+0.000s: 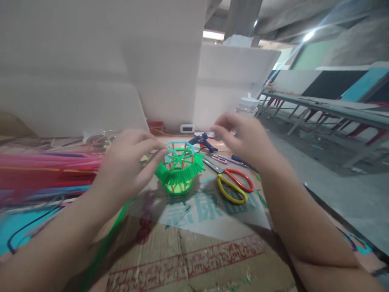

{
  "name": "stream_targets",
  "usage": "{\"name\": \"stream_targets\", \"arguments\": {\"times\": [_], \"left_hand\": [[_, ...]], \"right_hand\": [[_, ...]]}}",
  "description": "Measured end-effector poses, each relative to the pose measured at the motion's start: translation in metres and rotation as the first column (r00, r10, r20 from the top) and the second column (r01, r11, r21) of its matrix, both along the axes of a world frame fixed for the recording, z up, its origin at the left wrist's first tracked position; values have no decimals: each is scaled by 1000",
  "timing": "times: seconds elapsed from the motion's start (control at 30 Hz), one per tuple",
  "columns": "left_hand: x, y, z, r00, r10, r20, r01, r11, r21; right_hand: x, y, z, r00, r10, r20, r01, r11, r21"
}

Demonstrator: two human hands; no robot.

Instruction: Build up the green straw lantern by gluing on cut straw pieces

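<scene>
A small round craft frame (179, 174) stands on the cardboard, with a bright green fringe, brown upright sticks, green spokes and a light-blue top ring. My left hand (133, 162) holds its upper left rim between thumb and fingers; the exact contact is partly hidden. My right hand (240, 134) is raised to the right, a little blurred, its fingers bent and slightly apart with nothing visible in them. Just left of and below that hand lies a dark blue glue gun (204, 142). Scissors (232, 182) with one red and one yellow handle lie right of the frame.
Pink, red and blue craft strips (45, 174) pile up at the left. A green strip (112, 231) trails below my left forearm. Behind stand a small white digital device (187, 128), a lidded clear jar (248, 104) and tall white panels (170, 61). Pens (234, 160) lie beyond the scissors.
</scene>
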State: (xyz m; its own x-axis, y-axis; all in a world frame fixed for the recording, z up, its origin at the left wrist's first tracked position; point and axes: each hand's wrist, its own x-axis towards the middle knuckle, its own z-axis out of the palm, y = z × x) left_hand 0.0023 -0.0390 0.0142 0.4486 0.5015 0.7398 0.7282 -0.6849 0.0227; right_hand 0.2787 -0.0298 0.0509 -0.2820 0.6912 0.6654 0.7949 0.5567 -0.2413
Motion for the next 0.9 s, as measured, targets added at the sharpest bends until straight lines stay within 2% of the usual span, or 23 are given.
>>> {"name": "stream_targets", "arguments": {"times": [0.1, 0.17, 0.23, 0.4, 0.5, 0.7, 0.9], "left_hand": [[-6, 2, 2, 999, 41, 16, -41, 999, -15], [-8, 2, 2, 999, 47, 26, -47, 998, -29], [-9, 2, 2, 998, 53, 40, -51, 998, -41], [-9, 1, 2, 994, 86, 66, -81, 994, -76], [-10, 3, 5, 992, 107, 67, -98, 988, -122], [-15, 9, 8, 985, 134, 110, -110, 974, -196], [-18, 7, 12, 978, 148, 148, -117, 973, -200]], "right_hand": [[42, 15, 9, 978, -204, 36, 207, 953, -221], [61, 30, 0, 967, -202, 155, 251, 865, -435], [69, 48, -19, 966, -157, 204, 244, 810, -533], [53, 97, -80, 970, -219, 109, 243, 802, -546], [38, 118, -101, 976, -212, 51, 202, 792, -576], [19, 132, -111, 971, -237, -28, 172, 774, -610], [24, 137, -117, 937, -336, -97, 209, 760, -616]]}}
